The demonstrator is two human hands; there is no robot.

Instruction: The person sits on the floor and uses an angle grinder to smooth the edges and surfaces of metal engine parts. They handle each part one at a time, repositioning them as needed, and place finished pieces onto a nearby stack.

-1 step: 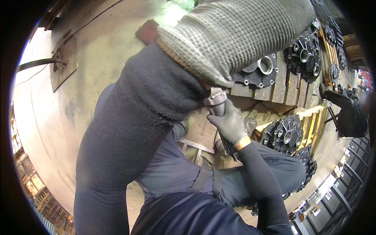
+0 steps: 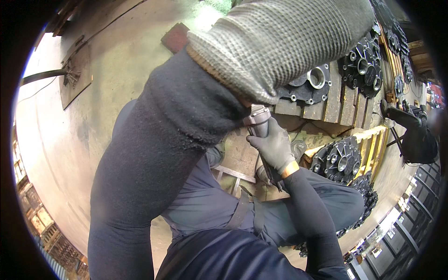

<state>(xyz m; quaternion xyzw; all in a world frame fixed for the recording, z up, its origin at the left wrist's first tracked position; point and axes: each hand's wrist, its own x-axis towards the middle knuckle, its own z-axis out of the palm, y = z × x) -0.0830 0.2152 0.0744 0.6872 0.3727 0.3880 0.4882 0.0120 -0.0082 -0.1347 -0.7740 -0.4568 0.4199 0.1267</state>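
My left arm in a dark sleeve reaches across the view, very near the camera. A grey textured glove covers my left hand (image 2: 284,44); its fingers do not show. Below it, my right hand (image 2: 275,145), in a grey glove with an orange band at the wrist, is closed around a grey handheld power tool (image 2: 259,125). The tool's far end disappears behind my left sleeve. A black metal casting (image 2: 305,88) with a bright round bore lies on wooden slats just beyond, partly covered by my left glove.
More black castings (image 2: 361,65) stand at the upper right, and others (image 2: 338,158) sit by a yellow wooden pallet (image 2: 371,151). A dark red block (image 2: 176,38) lies on the floor at upper left. Another person (image 2: 415,133) in dark clothes is at far right.
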